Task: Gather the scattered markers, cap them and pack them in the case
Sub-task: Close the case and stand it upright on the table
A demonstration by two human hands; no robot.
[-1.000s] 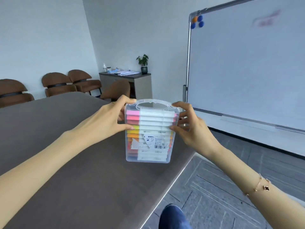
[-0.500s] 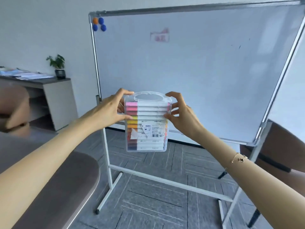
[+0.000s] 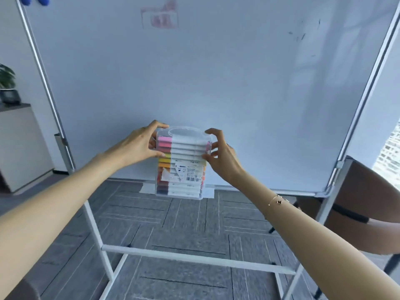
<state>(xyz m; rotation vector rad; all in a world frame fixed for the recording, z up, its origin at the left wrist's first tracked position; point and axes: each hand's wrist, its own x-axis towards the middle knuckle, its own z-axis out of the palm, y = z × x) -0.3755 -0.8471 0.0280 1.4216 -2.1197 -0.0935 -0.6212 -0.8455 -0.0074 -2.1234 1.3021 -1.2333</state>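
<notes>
A clear plastic marker case (image 3: 181,165) with a carry handle on top is held upright in the air in front of a whiteboard. Capped markers in pink, yellow, orange and darker colours lie stacked inside it, and a torn barcode label is on its front. My left hand (image 3: 138,146) grips the case's upper left side, fingers over the top edge and thumb on the front. My right hand (image 3: 223,156) grips the upper right side with curled fingers.
A large whiteboard (image 3: 216,83) on a white wheeled stand (image 3: 194,258) fills the view, with faint red writing near its top. A brown chair (image 3: 368,204) stands at the right, a grey cabinet (image 3: 19,146) with a potted plant at the left. Below is grey carpet floor.
The view has swung right, from the table to face the whiteboard. Both hands have carried the case off the table and keep the same grip on its sides.
</notes>
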